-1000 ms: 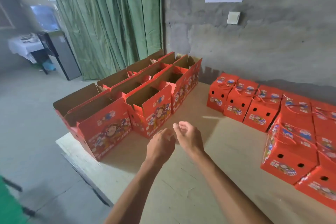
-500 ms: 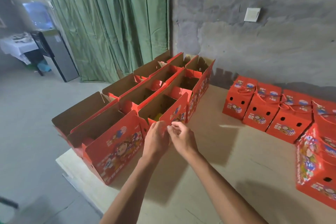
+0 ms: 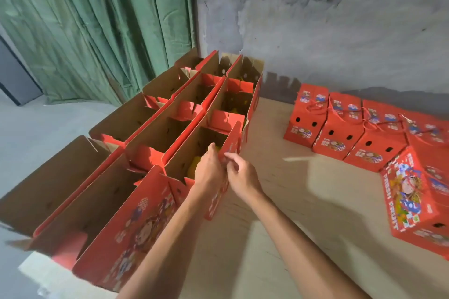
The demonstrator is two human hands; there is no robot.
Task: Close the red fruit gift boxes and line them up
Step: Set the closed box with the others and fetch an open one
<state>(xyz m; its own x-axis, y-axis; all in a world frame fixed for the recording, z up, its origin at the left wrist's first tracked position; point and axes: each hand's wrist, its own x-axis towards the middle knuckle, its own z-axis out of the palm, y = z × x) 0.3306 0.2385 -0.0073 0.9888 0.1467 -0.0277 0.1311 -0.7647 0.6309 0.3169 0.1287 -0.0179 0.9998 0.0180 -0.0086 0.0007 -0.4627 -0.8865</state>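
Observation:
Several open red fruit gift boxes stand in rows on the left of the wooden table (image 3: 286,201), flaps up and brown insides showing. My left hand (image 3: 210,172) reaches over the right wall of the second box from the front (image 3: 192,150), fingers inside it, yellow fruit (image 3: 194,165) below. My right hand (image 3: 239,175) pinches the red side flap (image 3: 230,150) of that same box from outside. Closed red boxes (image 3: 340,133) with cord handles stand in a line along the wall at right, and a larger closed one (image 3: 418,201) sits nearer.
A grey concrete wall (image 3: 315,43) backs the table, and a green curtain (image 3: 97,26) hangs at left. The table's front left edge (image 3: 43,277) drops to a grey floor. Bare wood lies between the open and closed boxes.
Both hands moved forward from above the table to the open box, and now hold its right wall and flap. The camera came closer and tilted down.

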